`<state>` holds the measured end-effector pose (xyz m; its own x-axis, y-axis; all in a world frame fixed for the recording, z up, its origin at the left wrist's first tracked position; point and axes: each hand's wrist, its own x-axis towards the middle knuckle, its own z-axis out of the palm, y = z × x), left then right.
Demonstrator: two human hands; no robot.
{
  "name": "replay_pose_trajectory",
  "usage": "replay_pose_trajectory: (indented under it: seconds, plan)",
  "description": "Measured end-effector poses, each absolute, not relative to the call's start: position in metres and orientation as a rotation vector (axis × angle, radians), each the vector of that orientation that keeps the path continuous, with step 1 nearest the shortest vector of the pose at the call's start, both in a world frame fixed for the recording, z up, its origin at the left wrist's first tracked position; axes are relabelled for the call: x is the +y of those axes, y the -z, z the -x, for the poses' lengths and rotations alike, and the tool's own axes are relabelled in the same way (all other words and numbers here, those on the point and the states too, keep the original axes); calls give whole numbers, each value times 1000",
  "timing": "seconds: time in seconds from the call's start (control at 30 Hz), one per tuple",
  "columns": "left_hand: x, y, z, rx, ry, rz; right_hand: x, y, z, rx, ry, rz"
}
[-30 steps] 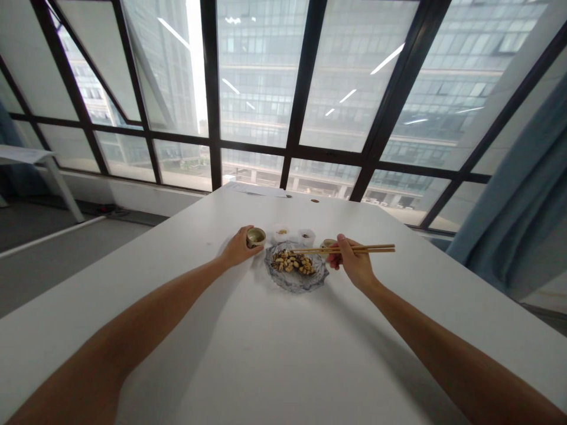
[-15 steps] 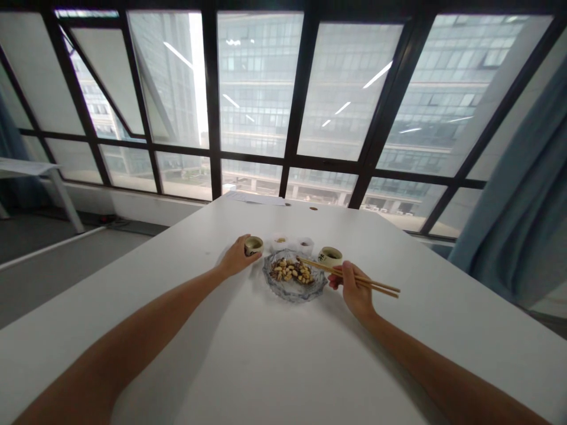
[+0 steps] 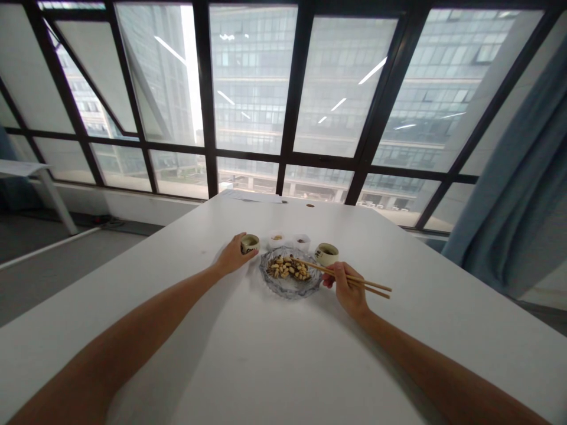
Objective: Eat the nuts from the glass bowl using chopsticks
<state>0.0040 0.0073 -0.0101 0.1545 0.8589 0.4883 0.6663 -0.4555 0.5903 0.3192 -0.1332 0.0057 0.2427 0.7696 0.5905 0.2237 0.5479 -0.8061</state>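
Observation:
My left hand [image 3: 233,255] is closed around the side of a small greenish cup [image 3: 250,244] with dark markings, which stands on the table. In my right hand [image 3: 348,286] is a pair of wooden chopsticks [image 3: 361,282], their tips over the nuts. Between the hands sits a clear glass dish [image 3: 290,290] with a wavy rim, holding a heap of mixed nuts [image 3: 286,268] in light and dark colours. A second greenish cup [image 3: 328,254] stands just beyond my right hand. I cannot tell whether the tips pinch a piece.
Behind the dish stand two small white cups, the left one [image 3: 275,241] with pale bits inside, the right one [image 3: 302,242] with dark bits. Papers [image 3: 252,196] and two small brown discs lie at the far edge of the white table [image 3: 283,366]. A blue curtain [image 3: 509,195] hangs right.
The whole view has shifted slightly, moving things a little left and up. The chopstick tips stay over the nuts, and my left hand keeps its hold on the cup.

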Motion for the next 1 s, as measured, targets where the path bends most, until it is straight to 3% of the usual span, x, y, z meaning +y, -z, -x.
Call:
replay_pose_trajectory:
  seconds: [0.47, 0.8, 1.0]
  plan:
    - [13, -12, -9, 1605, -1096, -2354, -126, -8, -320, -1194, -534, 966]
    - [32, -62, -79, 1587, -463, -2570, -123, -15, -326, -1061, -557, 959]
    - [41, -75, -100, 1575, -461, -2544, -115, -29, -338, -1068, -449, 925]
